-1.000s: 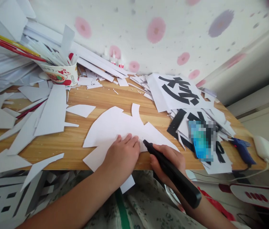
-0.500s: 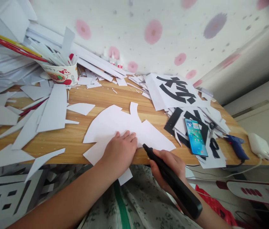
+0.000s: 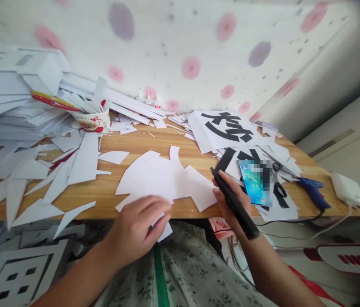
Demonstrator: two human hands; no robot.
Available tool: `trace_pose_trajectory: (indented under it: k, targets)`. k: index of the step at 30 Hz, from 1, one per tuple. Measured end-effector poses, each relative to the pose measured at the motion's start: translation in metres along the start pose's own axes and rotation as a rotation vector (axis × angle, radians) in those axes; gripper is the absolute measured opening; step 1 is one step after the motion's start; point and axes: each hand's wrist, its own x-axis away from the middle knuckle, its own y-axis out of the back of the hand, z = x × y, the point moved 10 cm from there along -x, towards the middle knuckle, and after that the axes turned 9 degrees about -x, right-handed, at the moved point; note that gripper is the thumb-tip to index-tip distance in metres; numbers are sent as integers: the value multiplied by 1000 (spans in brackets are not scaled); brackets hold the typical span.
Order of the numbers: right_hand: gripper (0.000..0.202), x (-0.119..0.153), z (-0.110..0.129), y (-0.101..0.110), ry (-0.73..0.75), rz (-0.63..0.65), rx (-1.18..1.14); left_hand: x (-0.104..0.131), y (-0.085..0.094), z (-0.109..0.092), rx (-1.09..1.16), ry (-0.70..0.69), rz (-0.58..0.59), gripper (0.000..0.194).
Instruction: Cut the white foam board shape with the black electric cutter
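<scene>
A large white cut-out sheet [image 3: 154, 172] with curved and angular edges lies near the front edge of the wooden table [image 3: 103, 213]. My left hand [image 3: 143, 224] is at the sheet's lower edge, fingers bent with a gap between thumb and fingers. Part of a white piece [image 3: 166, 230] shows behind and beside the thumb, past the table edge; whether the fingers touch it I cannot tell. In my right hand [image 3: 234, 196] is a black pen-like tool [image 3: 237, 209], its tip pointing up and left, over the right end of the sheet.
White offcuts [image 3: 84, 157] and a paper cup of rods [image 3: 95, 121] lie left. On the right are a phone [image 3: 253, 181], scissors [image 3: 280, 170], a blue glue gun [image 3: 314, 192] with cable, a white box [image 3: 349, 192] and a sheet with black strokes [image 3: 211, 138].
My left hand has lifted off the sheet and drawn back toward the table edge. My right hand has moved up and right with the black tool. The view has shifted.
</scene>
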Motion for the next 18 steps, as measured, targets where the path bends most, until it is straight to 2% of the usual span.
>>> trace_pose_trajectory:
  k: [1,2,4,5,6,7,8,10,12,15,18]
  targets:
    - [45,-5,-5,-6,-1,56,24,13,-4,-4,114,2,117,15]
    - [47,-8,-9,-12,0,104,51,28,-14,-3,190,70,260,18]
    - [47,-10,-15,-18,7,144,110,63,-41,12,355,345,491,30]
    - [46,-9,-17,-19,11,151,136,82,-56,22,487,528,549,35]
    - [46,-8,-18,-20,17,153,159,98,-70,33,659,736,532,37]
    - [45,-7,-18,-21,25,155,178,110,-82,44,833,943,432,42]
    - [44,-6,-17,-22,35,162,194,119,-91,54,987,1117,274,50]
    - [41,-4,-14,-23,58,183,208,120,-102,62,1064,1206,121,59]
    - [37,-2,-10,-24,75,199,206,114,-104,63,1069,1223,50,60]
    - [33,1,-5,-28,89,227,223,112,-91,60,1050,1253,13,59]
    - [34,4,1,-34,113,265,273,109,-67,61,965,1233,-12,54]
